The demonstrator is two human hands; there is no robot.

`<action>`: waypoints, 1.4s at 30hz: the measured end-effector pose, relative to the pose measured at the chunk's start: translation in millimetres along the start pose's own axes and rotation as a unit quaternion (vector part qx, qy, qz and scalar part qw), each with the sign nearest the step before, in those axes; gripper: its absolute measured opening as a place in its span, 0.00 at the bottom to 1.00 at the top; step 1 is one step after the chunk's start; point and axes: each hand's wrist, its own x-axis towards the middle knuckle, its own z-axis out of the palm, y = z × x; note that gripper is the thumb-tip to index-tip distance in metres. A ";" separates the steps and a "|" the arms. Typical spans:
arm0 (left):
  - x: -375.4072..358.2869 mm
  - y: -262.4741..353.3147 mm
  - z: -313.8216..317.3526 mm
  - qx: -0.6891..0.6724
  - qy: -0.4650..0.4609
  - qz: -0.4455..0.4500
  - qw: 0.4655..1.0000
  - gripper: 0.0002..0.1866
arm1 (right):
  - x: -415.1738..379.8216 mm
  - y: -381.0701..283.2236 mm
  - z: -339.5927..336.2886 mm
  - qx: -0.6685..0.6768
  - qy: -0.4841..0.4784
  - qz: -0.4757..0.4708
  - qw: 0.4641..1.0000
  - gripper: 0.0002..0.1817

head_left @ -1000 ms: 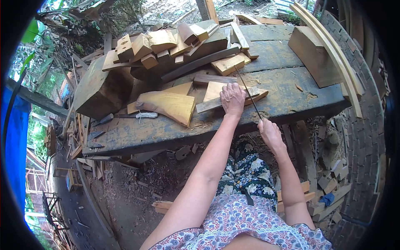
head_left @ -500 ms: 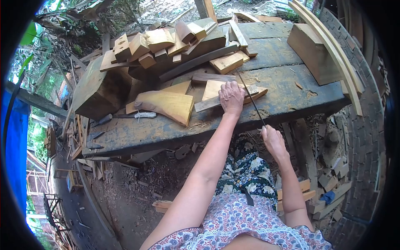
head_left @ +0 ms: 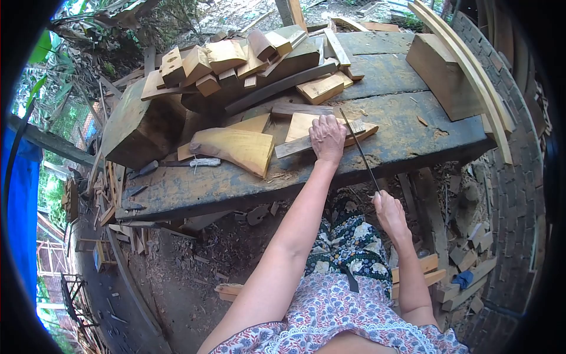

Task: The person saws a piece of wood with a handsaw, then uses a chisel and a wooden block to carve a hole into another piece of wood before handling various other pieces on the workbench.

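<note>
My left hand point(head_left: 328, 139) is closed on a narrow wood strip point(head_left: 294, 146), pressing it down over other wood pieces on the workbench point(head_left: 407, 127). A long thin dark blade point(head_left: 361, 148) crosses the wood just right of that hand. Its near end goes into my right hand point(head_left: 390, 213), which is closed around it in front of the bench edge; the handle is hidden. A pointed piece of wood point(head_left: 367, 133) sticks out to the right beyond the blade. Left of my left hand lies a curved yellowish board point(head_left: 236, 148).
Cut wood blocks point(head_left: 224, 56) are piled at the back left of the bench, beside a big block point(head_left: 138, 133). Another large block point(head_left: 442, 76) and long strips point(head_left: 471, 65) stand at the right. Wood scraps point(head_left: 471, 283) lie on the ground below.
My right hand has moved down and slightly right, toward my body, drawing the blade with it. My left hand stays in place.
</note>
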 end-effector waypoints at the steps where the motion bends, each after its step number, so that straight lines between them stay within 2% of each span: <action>1: 0.1 0.5 0.1 -0.001 0.000 0.000 1.000 0.07 | 2.0 -1.8 -0.5 0.000 0.001 0.001 1.000 0.17; 4: 0.7 0.6 0.4 0.005 -0.006 0.000 1.000 0.07 | 17.8 -7.7 -2.3 -0.005 0.006 -0.003 1.000 0.17; 9: 0.7 0.2 0.6 0.010 0.001 0.004 1.000 0.07 | 55.3 -12.1 13.1 0.000 0.068 -0.072 0.995 0.17; 23: -1.5 0.4 -1.0 -0.007 0.003 0.011 1.000 0.07 | 13.2 -6.2 8.9 0.004 0.020 -0.018 1.000 0.16; 33: -0.1 0.8 1.5 0.008 0.002 -0.002 1.000 0.08 | 64.9 -23.7 8.2 -0.006 0.041 -0.044 0.998 0.17; 39: 0.5 0.7 2.6 0.002 0.008 0.003 1.000 0.07 | 30.2 -4.6 15.2 0.014 0.045 -0.040 0.998 0.17; 42: -1.5 -0.3 2.2 0.005 0.005 -0.001 1.000 0.07 | 19.6 -2.0 12.3 0.026 0.015 -0.010 1.000 0.17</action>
